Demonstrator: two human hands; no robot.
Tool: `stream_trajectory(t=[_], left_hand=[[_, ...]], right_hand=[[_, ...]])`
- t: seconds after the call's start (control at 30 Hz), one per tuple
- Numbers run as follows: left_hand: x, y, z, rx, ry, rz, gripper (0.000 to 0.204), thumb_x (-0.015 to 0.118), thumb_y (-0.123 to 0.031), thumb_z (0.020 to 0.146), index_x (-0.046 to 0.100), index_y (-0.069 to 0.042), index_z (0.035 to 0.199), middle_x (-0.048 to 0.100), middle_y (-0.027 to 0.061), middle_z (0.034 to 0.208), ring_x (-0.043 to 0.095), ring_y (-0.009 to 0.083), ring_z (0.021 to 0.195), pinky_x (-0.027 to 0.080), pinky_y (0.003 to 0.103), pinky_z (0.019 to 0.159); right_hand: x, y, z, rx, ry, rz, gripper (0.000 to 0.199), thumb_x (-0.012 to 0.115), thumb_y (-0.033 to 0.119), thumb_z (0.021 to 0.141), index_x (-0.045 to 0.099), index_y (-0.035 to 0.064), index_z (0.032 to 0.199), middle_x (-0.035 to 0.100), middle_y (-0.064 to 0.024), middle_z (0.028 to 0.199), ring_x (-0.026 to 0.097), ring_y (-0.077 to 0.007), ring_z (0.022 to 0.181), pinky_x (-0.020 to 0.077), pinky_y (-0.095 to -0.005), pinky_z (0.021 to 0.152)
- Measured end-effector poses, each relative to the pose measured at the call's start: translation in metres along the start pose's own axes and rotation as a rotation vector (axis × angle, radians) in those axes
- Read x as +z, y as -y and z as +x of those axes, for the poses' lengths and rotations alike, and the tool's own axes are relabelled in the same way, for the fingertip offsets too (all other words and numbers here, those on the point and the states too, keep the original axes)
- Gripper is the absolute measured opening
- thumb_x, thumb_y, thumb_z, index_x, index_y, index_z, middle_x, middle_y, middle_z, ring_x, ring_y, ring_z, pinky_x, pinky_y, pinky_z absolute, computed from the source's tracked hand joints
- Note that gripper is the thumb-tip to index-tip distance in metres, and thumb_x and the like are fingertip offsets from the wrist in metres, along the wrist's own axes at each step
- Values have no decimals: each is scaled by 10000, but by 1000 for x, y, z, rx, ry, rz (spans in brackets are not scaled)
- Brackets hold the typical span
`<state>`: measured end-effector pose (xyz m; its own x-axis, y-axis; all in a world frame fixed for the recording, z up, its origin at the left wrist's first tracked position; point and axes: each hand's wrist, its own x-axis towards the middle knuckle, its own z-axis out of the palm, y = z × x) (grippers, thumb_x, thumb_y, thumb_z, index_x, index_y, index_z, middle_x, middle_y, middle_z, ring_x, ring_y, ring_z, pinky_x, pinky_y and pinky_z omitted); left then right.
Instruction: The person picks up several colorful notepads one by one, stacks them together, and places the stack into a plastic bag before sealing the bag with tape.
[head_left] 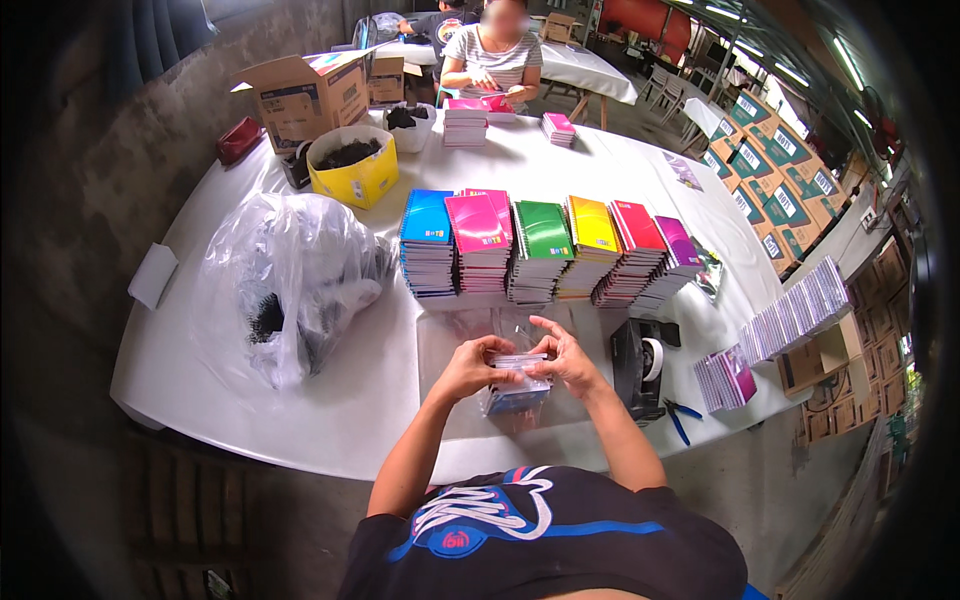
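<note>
Black short-sleeved shirt (600,555), white-and-blue chest print (480,520).

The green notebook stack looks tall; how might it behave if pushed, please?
The green notebook stack would probably shed its upper layers, being tall with no visible band. Its many paper layers suggest weight. Its shiny top cover may be slippery.

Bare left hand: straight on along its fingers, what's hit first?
The small rectangular stack with pale edges and a blue lower side, which the left hand already touches. Beyond it, probably the bare right hand; fingertip depth is unclear from this single view.
</note>
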<state>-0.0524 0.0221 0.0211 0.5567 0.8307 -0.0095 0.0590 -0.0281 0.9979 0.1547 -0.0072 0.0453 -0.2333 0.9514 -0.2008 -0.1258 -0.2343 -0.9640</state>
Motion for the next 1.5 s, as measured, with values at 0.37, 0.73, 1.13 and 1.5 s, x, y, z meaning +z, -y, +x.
stream_trajectory(t=[0.37, 0.73, 1.13, 1.5], left_hand=[[25, 10, 7, 91, -306, 115, 99, 698, -101, 751, 688, -10, 790, 665, 42, 702, 581, 66, 666, 481, 234, 612], [14, -1, 4, 267, -233, 308, 134, 759, -138, 694, 704, -73, 797, 685, 9, 845, 593, 168, 920, 469, 294, 792], [28, -19, -37, 397, -206, 977, 590, 684, -240, 779, 452, -184, 1318, 623, -14, 1170, 431, 127, 1259, 187, 475, 919], [47, 13, -46, 680, -314, 1126, 364, 609, -124, 791, 604, -219, 1143, 610, -21, 1192, 542, 84, 1116, 218, 401, 878]], right_hand=[[-5, 2, -1, -27, -63, -350, 182, 768, 111, 720, 716, 13, 864, 664, -14, 728, 560, -53, 646, 471, -226, 607], [19, 19, -15, -134, -239, -640, 146, 736, 139, 718, 720, 86, 853, 689, -51, 808, 646, -135, 766, 494, -321, 790], [55, 24, -42, -476, -363, -1631, 153, 579, 142, 806, 703, 202, 871, 380, 9, 1409, 345, -218, 1302, 191, -636, 1030], [-111, -33, -164, 27, -1217, -1025, 332, 604, 346, 864, 620, 52, 1018, 581, -108, 1082, 576, -220, 924, 431, -336, 852]])
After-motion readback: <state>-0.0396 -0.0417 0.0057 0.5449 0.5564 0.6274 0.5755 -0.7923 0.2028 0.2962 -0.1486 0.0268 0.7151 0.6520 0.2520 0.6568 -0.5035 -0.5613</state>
